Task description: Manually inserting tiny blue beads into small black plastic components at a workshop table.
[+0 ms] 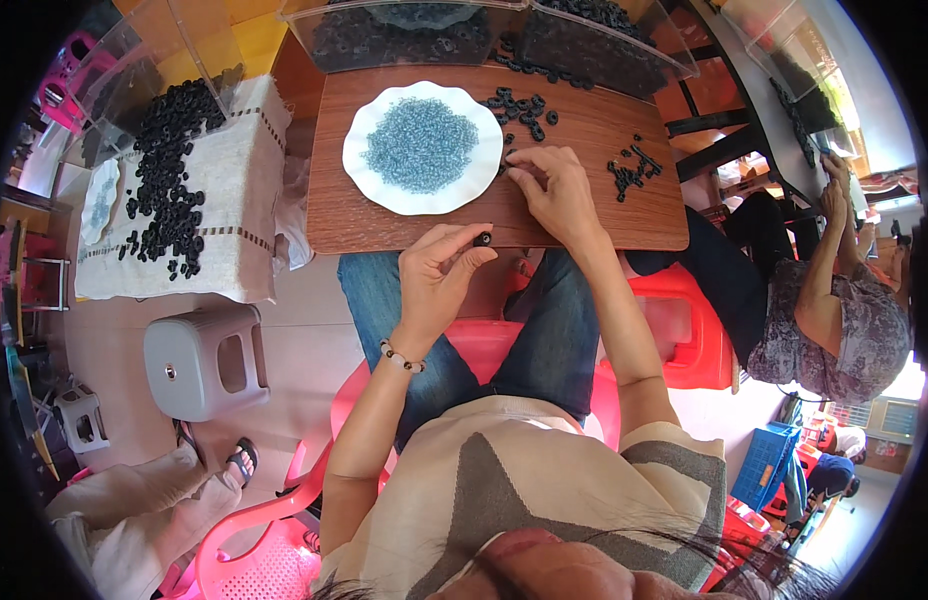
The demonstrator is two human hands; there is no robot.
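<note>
My left hand (442,275) is closed in front of the table's near edge, pinching a small black ring-shaped part (482,239) between thumb and fingertips. Over the table, my right hand (556,195) has its thumb and forefinger drawn together beside the plate's right rim; what lies between the tips is too small to make out. Loose black parts (524,110) are scattered just beyond that hand. A white scalloped plate (355,160) holds a heap of tiny pale-blue translucent pieces (421,145). Another small group of black pieces (632,175) lies toward the table's right side.
Clear bins (404,45) of black parts line the far edge of the brown wooden table (384,232). At left, a cloth-covered table (234,200) carries a spilled black pile (174,130). A grey stool (189,365) stands below it. Another person (834,320) sits at right.
</note>
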